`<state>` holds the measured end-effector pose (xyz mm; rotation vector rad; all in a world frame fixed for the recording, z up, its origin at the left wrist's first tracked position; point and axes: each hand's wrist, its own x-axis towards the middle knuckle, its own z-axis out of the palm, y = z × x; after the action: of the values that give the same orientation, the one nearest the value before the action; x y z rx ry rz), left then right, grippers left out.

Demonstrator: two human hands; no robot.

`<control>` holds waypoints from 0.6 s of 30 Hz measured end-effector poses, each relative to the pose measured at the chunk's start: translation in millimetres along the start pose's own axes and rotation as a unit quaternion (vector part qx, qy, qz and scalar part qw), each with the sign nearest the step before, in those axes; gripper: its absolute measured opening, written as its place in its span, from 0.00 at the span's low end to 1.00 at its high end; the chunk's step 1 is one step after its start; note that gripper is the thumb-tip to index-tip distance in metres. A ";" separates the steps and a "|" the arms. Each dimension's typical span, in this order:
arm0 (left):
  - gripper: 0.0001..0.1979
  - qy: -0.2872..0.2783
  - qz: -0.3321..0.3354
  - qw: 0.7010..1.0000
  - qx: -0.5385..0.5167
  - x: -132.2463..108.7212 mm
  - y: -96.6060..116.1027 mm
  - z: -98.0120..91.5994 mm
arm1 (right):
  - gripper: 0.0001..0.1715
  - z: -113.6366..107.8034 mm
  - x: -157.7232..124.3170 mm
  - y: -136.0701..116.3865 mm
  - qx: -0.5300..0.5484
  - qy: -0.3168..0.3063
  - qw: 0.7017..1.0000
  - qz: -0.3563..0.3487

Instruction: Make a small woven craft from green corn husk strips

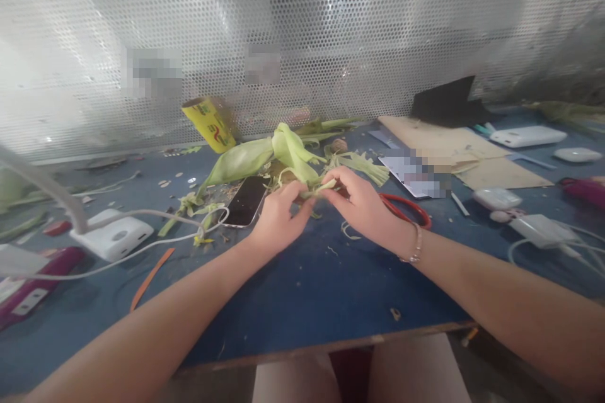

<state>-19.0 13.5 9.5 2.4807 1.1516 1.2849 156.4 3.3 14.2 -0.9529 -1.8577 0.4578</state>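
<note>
Both hands meet over the middle of the blue table [302, 289]. My left hand [278, 217] pinches a narrow green leaf strip [324, 187] with thumb and fingers closed. My right hand [362, 201], with a bracelet at the wrist, grips the same strip from the other side, fingers curled. Behind the hands lies a pile of long pale green leaves [265, 157], one folded into a loop. A black phone [246, 201] lies face up just left of my left hand. Red-handled scissors [406, 204] lie partly hidden under my right wrist.
A yellow roll [210, 123] leans against the perforated metal wall. At left are a white lamp base [113, 236] with cables, an orange strip [151, 277] and a purple tool [28, 289]. At right lie cardboard sheets [454, 145], white chargers [527, 135] and small white devices.
</note>
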 end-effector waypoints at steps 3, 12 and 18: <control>0.04 -0.005 -0.006 1.000 -0.012 0.8 1.4 -0.5 | 0.02 0.6 1.0 1.8 0.005 -0.002 1.000 -0.004; 0.11 0.001 -0.078 0.995 -0.065 -2.1 9.3 1.9 | 0.13 10.0 -1.3 4.7 0.154 0.043 0.983 0.094; 0.11 0.073 -0.165 0.972 -0.150 -4.2 -2.3 8.2 | 0.13 13.0 -1.2 3.0 0.185 0.015 0.962 0.198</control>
<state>-15.7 14.1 0.5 1.9155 1.2318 1.4334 146.5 5.4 5.5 -1.0625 -1.4783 0.9893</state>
